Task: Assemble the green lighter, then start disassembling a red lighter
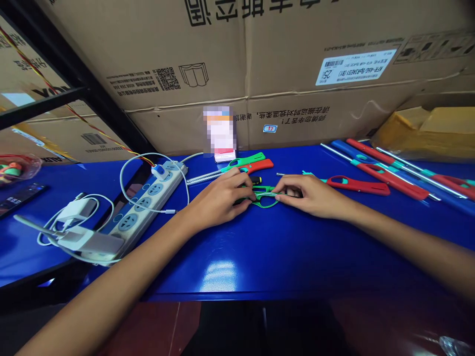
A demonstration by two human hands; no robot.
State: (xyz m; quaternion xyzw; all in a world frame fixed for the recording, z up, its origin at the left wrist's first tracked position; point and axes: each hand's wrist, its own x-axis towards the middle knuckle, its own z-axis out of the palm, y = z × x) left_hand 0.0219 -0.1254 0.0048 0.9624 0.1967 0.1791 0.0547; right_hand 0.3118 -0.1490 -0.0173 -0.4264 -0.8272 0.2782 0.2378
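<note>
My left hand [221,198] is closed, thumb and fingers pinching one end of a green lighter casing [266,202] with loop-shaped openings. At the casing's other end my right hand [310,195] pinches with thumb and forefinger; a thin metal strip or rod shows between the hands. The fingers hide part of the casing. Just behind it lies a yellow-and-black handle [257,180], perhaps a screwdriver's. Beyond my left hand rest a green long-necked lighter [252,159] and an orange-red one [264,165]. A red long-necked lighter [358,186] lies past my right hand.
Several more red and blue long-necked lighters [393,178] lie at the right. A power strip [148,202] with white chargers and cables stands at the left. A lit phone [220,133] leans on the large cardboard box [166,118] behind the blue tabletop [222,247].
</note>
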